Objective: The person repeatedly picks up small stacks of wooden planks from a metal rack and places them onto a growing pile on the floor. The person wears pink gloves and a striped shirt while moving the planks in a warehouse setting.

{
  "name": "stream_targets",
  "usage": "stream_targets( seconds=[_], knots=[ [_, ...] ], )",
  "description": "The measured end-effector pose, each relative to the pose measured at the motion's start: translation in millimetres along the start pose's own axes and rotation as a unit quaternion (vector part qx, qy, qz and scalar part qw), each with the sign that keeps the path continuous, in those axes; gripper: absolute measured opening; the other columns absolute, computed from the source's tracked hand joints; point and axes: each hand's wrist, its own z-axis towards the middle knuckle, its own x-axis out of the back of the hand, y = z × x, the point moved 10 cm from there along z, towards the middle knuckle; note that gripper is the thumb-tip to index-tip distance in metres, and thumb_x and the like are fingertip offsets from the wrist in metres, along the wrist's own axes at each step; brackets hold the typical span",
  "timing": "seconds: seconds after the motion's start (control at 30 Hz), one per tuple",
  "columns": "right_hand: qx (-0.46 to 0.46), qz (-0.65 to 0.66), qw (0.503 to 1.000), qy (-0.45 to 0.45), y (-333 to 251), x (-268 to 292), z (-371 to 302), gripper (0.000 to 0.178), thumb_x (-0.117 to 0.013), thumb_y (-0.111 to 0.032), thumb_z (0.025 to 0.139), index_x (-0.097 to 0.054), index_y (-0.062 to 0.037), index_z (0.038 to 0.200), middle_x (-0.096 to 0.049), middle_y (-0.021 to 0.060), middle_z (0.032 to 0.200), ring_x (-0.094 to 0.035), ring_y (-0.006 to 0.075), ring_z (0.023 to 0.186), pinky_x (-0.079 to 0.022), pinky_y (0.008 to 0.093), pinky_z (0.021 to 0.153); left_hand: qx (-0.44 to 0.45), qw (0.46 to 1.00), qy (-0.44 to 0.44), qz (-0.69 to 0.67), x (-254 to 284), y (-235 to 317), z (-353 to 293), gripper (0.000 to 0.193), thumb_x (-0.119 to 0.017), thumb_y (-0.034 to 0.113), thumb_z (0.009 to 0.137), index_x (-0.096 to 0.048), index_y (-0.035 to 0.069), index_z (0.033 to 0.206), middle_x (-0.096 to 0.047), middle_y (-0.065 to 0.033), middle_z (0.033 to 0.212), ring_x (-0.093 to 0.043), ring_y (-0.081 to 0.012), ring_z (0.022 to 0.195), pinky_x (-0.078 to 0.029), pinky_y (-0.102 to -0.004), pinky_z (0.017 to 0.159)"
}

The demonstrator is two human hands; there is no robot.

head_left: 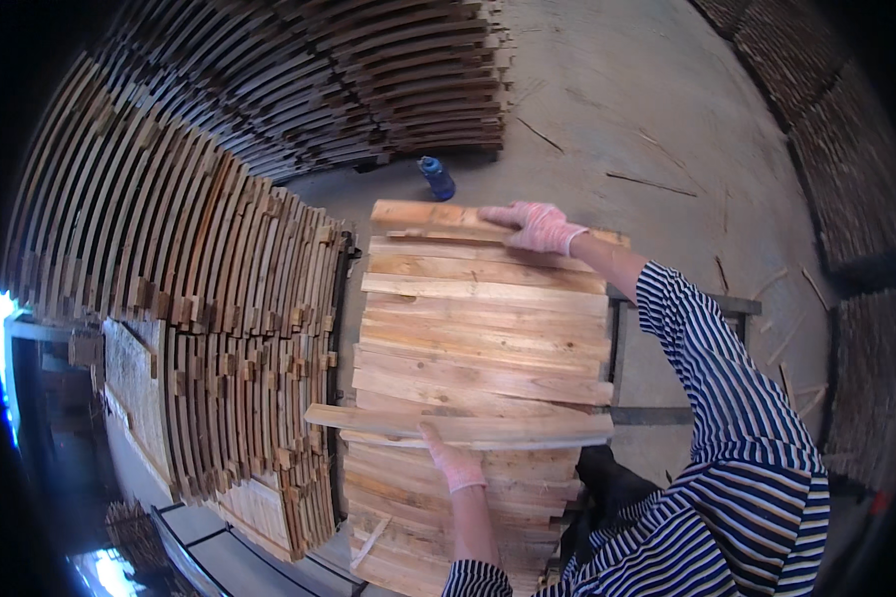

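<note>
A layer of pale wooden boards point(483, 338) lies side by side in front of me. Near the middle, a long board point(528, 429) rests across the others, its left end sticking out past them. My left hand point(455, 466), in a pinkish-white glove, is closed on this board's near edge; some fingers are hidden. At the far end of the layer, my right hand point(540, 227), gloved alike, reaches over another board point(408, 213) and grips it from above. That board's right part is covered by the hand. Below the long board, more boards point(448, 497) form a lower level.
Tall stacks of wooden slats point(219, 229) stand close on the left, with more stacked slats point(408, 90) beyond. A blue bottle point(436, 178) stands on the floor past the boards. Loose wood strips point(652, 184) litter the floor at right. Metal frame bars point(652, 416) extend rightward.
</note>
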Motion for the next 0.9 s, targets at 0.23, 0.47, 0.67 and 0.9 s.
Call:
stream_targets(
  seconds=[0.23, 0.47, 0.67, 0.9],
  knots=[
    [0.068, 0.013, 0.996, -0.059, 21.0, -67.5, 52.9, 0.043, -0.053, -0.035, 0.103, -0.055, -0.0297, 0.146, -0.063, 0.0133, 0.131, -0.058, 0.0330, 0.124, -0.047, 0.0400, 0.106, -0.034, 0.999, -0.008, -0.002, 1.3, 0.9, 14.6, 0.085, -0.052, 0.068, 0.094, -0.030, 0.018, 0.160, -0.034, -0.0095, 0.162, -0.034, -0.0304, 0.147, -0.026, -0.0522, 0.121],
    [0.092, -0.140, 0.986, -0.022, -7.6, -65.9, 43.1, 0.045, -0.057, -0.033, 0.099, -0.056, -0.0229, 0.143, -0.063, 0.0119, 0.134, -0.056, 0.0324, 0.126, -0.045, 0.0419, 0.107, 0.027, 0.996, 0.017, -0.079, 1.0, -11.6, 16.7, 0.084, -0.042, 0.067, 0.100, -0.025, 0.012, 0.162, -0.030, -0.0103, 0.164, -0.032, -0.0319, 0.148, -0.028, -0.0473, 0.122],
    [0.265, 0.098, 0.931, -0.233, -178.5, -185.8, -111.7, 0.066, -0.065, -0.038, 0.093, -0.043, -0.0219, 0.152, -0.057, 0.0186, 0.142, -0.054, 0.0359, 0.131, -0.043, 0.0407, 0.111, -0.058, 0.955, -0.038, -0.288, -8.1, 15.4, 18.8, 0.094, -0.038, 0.085, 0.090, -0.046, 0.007, 0.143, -0.059, -0.0158, 0.130, -0.056, -0.0323, 0.123, -0.047, -0.0500, 0.105],
    [0.194, -0.023, 0.892, -0.408, -244.8, -193.9, -203.0, 0.084, -0.077, -0.027, 0.083, -0.036, -0.0373, 0.157, -0.054, 0.0191, 0.143, -0.058, 0.0388, 0.126, -0.047, 0.0422, 0.106, -0.151, 0.912, -0.023, -0.380, 59.0, 33.2, -32.5, 0.100, -0.041, 0.090, 0.083, -0.045, 0.011, 0.144, -0.059, -0.0165, 0.132, -0.056, -0.0362, 0.124, -0.048, -0.0555, 0.104]
  ],
)
